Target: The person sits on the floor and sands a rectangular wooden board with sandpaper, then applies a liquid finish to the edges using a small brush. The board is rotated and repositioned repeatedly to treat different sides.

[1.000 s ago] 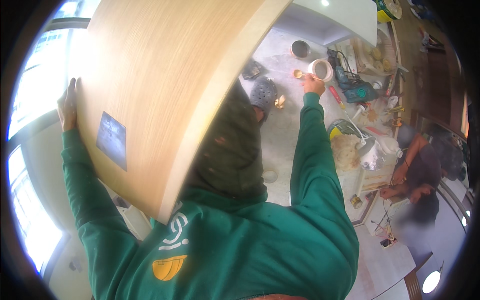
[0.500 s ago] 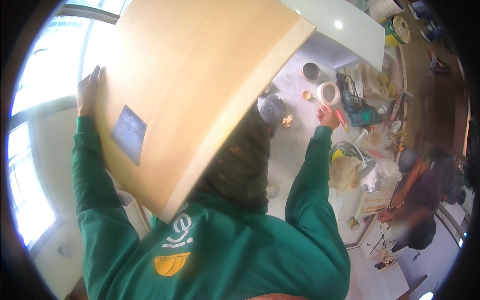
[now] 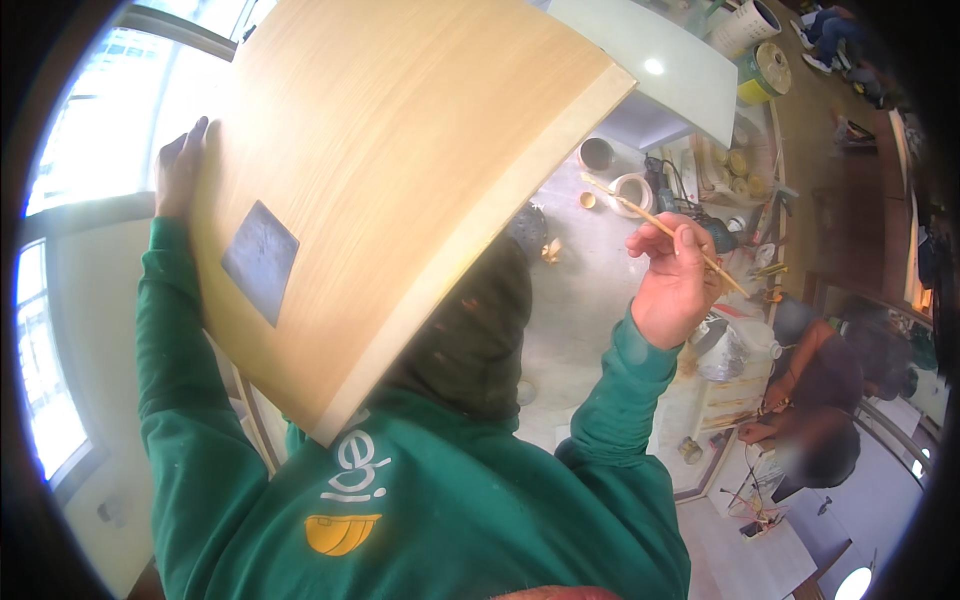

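Note:
A large pale wood-faced panel (image 3: 420, 150) leans across my front, its corner resting against my chest. A dark grey square patch (image 3: 262, 262) lies flat on its face. My left hand (image 3: 182, 165) grips the panel's left edge, fingers bent round it. My right hand (image 3: 675, 285) is raised at the right, closed in a pinch on a thin paintbrush (image 3: 640, 212). The brush points up and left, with its pale tip clear of the panel. Beyond it, a small tan cup (image 3: 587, 200) sits on the white surface beside a roll of tape (image 3: 631, 194).
A dark-mouthed can (image 3: 596, 154), a power tool (image 3: 718, 232) and a foil-wrapped bundle (image 3: 725, 350) crowd the right side. A white board (image 3: 660, 60) stands at the far side. Another person (image 3: 825, 430) works at the right, near wires (image 3: 752, 510). Bright windows line the left.
My right hand has come up and toward me from beside the small cup, bringing the paintbrush with it. My left hand stays on the panel's edge.

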Motion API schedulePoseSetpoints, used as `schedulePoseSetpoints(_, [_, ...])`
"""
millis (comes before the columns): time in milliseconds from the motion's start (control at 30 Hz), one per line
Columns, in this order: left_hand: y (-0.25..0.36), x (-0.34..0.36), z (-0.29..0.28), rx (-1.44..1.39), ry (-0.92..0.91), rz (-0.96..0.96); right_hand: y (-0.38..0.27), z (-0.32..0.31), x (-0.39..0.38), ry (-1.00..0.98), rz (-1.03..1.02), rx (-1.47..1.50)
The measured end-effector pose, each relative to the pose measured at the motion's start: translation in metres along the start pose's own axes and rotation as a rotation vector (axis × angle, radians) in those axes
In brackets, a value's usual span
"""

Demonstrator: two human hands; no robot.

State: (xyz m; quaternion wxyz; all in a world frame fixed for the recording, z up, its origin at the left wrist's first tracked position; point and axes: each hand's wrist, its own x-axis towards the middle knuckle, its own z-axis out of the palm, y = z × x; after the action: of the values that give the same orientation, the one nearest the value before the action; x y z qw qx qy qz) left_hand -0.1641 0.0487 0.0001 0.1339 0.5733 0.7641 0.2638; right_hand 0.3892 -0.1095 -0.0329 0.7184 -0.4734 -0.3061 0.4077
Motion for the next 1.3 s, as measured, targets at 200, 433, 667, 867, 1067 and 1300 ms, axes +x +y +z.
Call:
schedulePoseSetpoints(200, [-0.02,0.004,-0.009,0.052,-0.073,0.141,-0.021,0.016,-0.004,-0.093,-0.051,-0.056])
schedulePoseSetpoints(433, [-0.026,0.006,-0.013,0.141,-0.093,0.195,-0.018,0.024,0.001,-0.114,-0.055,-0.159])
schedulePoseSetpoints(667, [-0.02,0.0,-0.011,0.074,-0.07,0.144,-0.026,0.023,0.004,-0.091,-0.067,-0.158])
schedulePoseSetpoints(867, [-0.022,0.0,-0.012,0.117,-0.06,0.221,-0.019,0.027,0.017,-0.09,-0.09,-0.216])
schedulePoseSetpoints(1067, [-0.008,-0.003,-0.01,0.013,-0.075,-0.021,-0.025,0.028,0.016,-0.067,-0.127,-0.228])
schedulePoseSetpoints(1300, [-0.008,-0.006,-0.01,0.0,-0.043,0.032,-0.025,0.026,0.001,-0.194,-0.067,-0.22])
